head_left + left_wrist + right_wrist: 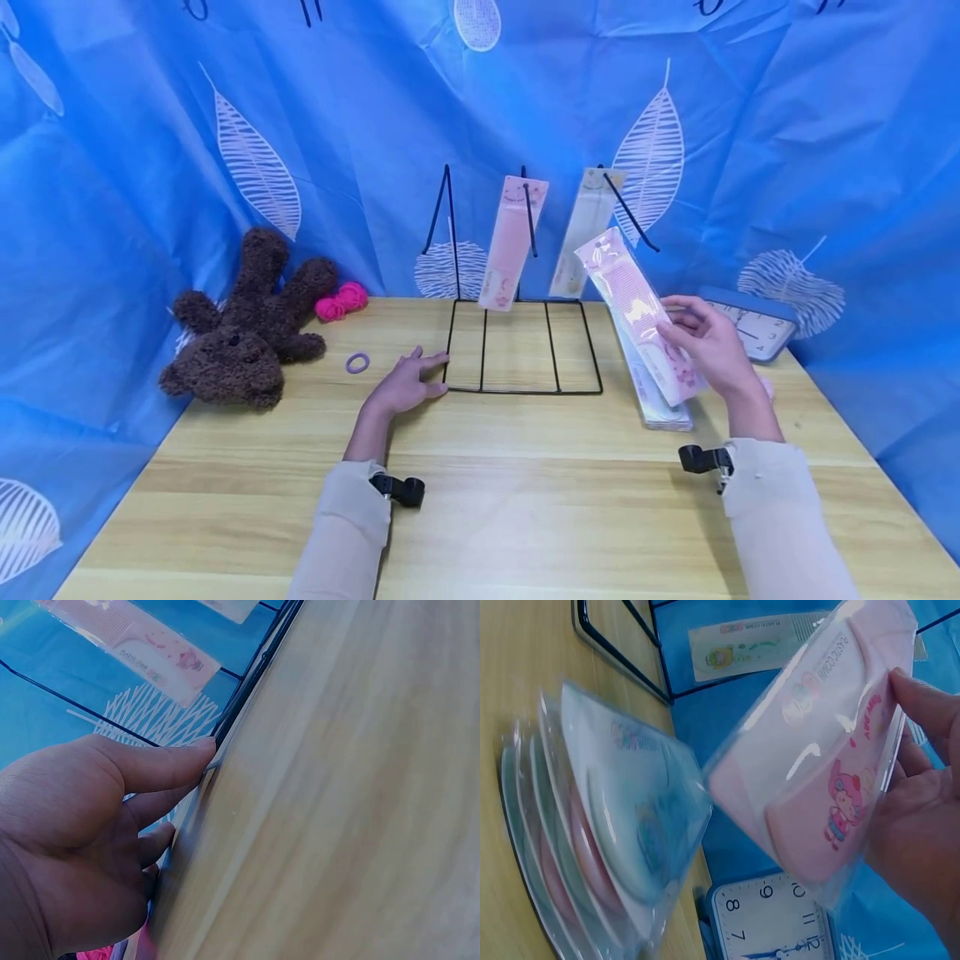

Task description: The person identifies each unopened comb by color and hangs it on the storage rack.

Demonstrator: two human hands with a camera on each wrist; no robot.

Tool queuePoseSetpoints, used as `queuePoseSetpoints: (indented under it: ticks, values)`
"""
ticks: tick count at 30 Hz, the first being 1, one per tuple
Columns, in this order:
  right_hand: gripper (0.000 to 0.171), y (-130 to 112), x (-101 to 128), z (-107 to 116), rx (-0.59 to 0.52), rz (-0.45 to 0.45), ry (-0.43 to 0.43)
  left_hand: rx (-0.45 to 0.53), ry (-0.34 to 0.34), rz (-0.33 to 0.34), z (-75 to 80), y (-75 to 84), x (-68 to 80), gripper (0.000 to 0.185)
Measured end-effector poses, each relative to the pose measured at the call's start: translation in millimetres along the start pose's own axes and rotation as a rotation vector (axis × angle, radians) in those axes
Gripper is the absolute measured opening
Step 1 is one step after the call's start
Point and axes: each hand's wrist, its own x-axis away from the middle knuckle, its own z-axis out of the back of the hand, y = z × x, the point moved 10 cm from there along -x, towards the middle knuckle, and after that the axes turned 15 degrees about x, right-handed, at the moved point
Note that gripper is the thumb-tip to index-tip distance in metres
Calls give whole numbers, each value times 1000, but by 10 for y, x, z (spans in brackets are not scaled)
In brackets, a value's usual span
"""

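Right hand (712, 346): fingers curled, gripping pink comb pack (637, 312), raised above pack stack (652, 392), right of rack (525, 346). Left hand (408, 383): fingers straight, flat on table (525, 500), fingertips touching rack's left edge.

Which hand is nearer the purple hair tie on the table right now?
Left. The left hand rests flat on the table just right of the purple hair tie, apart from it. The right hand is far across, holding a pink comb packet.

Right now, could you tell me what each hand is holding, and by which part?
The right hand grips the pink comb packet at its lower end; the left hand holds nothing, resting by the wire rack.
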Motion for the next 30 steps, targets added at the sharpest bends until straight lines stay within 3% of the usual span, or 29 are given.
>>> queuePoseSetpoints:
  ticks: [12,23,30]
  values:
    - [39,-244,36,9,-112,77,83,15,9,1,-11,-6,4,58]
    - [32,-561,93,-17,-227,248,43,27,9,9,-10,-19,-4,59]
    - [30,-744,144,-50,-214,302,1,24,7,16,-15,-6,8,59]
